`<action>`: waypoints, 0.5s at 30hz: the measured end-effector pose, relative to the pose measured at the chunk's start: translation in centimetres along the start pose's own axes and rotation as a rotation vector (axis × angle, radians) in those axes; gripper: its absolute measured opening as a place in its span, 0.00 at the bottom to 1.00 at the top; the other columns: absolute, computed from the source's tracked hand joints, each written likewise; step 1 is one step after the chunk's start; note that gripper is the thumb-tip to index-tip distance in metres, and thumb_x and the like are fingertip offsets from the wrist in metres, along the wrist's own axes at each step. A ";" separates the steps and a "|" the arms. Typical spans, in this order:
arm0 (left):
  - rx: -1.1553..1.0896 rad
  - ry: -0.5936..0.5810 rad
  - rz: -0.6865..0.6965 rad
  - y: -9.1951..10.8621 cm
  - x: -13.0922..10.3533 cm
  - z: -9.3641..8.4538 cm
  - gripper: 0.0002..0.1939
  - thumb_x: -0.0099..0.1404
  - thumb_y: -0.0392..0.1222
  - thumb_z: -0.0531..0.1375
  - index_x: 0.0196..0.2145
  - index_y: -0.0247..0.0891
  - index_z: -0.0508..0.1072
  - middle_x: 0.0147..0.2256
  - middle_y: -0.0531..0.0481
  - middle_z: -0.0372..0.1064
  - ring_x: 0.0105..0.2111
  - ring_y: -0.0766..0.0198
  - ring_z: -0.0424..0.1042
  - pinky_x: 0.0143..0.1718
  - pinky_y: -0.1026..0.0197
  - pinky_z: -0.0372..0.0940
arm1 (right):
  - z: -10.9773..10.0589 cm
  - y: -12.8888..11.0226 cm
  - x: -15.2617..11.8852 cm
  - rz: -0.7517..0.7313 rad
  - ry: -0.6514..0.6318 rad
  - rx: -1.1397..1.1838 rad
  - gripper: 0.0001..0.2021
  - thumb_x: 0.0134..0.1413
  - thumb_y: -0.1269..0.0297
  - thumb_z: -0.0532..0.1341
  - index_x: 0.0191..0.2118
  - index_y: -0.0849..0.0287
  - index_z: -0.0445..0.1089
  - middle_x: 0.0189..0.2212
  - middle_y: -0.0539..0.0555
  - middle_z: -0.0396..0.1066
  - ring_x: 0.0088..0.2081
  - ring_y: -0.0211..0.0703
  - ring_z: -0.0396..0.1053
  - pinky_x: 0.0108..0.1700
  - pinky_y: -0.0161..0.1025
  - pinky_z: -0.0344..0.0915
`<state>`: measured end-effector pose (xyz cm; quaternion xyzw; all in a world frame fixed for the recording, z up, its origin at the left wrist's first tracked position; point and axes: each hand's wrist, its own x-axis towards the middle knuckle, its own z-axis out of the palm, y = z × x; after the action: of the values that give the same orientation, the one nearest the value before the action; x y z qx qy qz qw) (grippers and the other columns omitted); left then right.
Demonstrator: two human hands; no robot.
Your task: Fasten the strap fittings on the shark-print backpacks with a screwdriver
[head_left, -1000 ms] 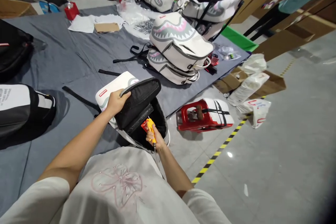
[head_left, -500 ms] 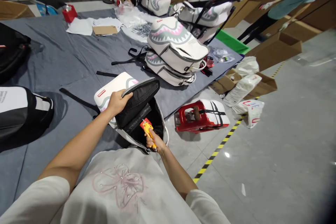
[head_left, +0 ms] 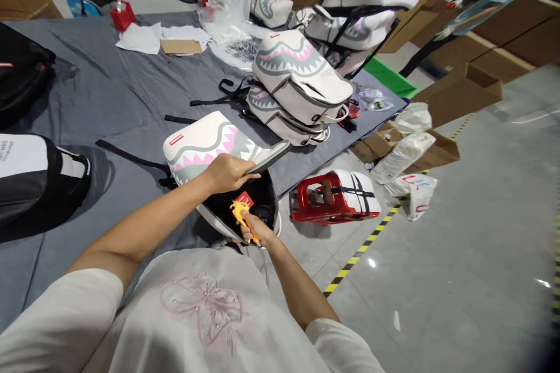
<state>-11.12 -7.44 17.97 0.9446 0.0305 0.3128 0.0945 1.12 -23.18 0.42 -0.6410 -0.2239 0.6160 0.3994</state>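
Note:
A white backpack (head_left: 201, 134) with a grey and pink shark-mouth print lies on the table in front of me, its top open and its lining black. My left hand (head_left: 231, 173) is closed on the edge of the backpack's flap (head_left: 273, 154), which is tilted over the opening. In my right hand (head_left: 258, 230) is a yellow-orange tagging gun (head_left: 240, 210), held at the mouth of the bag. A red patch with white marks (head_left: 244, 199) shows beside the gun's front end; whether it belongs to the gun I cannot tell.
More shark-print backpacks (head_left: 301, 76) are stacked on the grey-covered table (head_left: 131, 87). Black-and-white bags (head_left: 39, 186) lie at left. A red stool (head_left: 312, 201) stands on the floor at right, near cardboard boxes (head_left: 446, 145) and white plastic bags (head_left: 405, 157). Other people are beyond the table.
My left hand has moved right and swung the flap down over the opening, so its black inner side no longer shows. The tagging gun stays inside the mouth, slightly shifted left.

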 end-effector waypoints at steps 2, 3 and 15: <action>0.053 -0.016 0.136 0.1 0.4 0.2 0.24 0.73 0.54 0.47 0.28 0.38 0.71 0.22 0.49 0.69 0.24 0.64 0.69 0.26 0.62 0.53 | -0.1 -1.4 -0.3 0.013 0.013 -0.145 0.23 0.61 0.40 0.54 0.31 0.58 0.62 0.11 0.40 0.52 0.11 0.31 0.48 0.15 0.30 0.51; 0.080 -0.024 0.188 -0.1 0.6 0.3 0.24 0.73 0.54 0.46 0.28 0.38 0.71 0.22 0.49 0.70 0.24 0.63 0.69 0.26 0.62 0.53 | -0.4 -2.4 -0.5 0.009 0.041 -0.219 0.21 0.62 0.43 0.55 0.32 0.58 0.62 0.11 0.41 0.53 0.11 0.32 0.50 0.14 0.30 0.51; 0.238 0.231 -0.158 3.4 -4.1 2.3 0.17 0.68 0.41 0.54 0.53 0.41 0.71 0.46 0.42 0.74 0.49 0.55 0.70 0.49 0.52 0.63 | -6.1 -21.4 -0.8 0.123 0.075 -1.210 0.16 0.61 0.51 0.61 0.29 0.58 0.65 0.11 0.45 0.55 0.13 0.36 0.55 0.19 0.34 0.54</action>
<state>-13.10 -11.59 14.45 0.9015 0.1522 0.4050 0.0022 11.31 -12.81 17.24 -0.7872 -0.4826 0.3786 -0.0645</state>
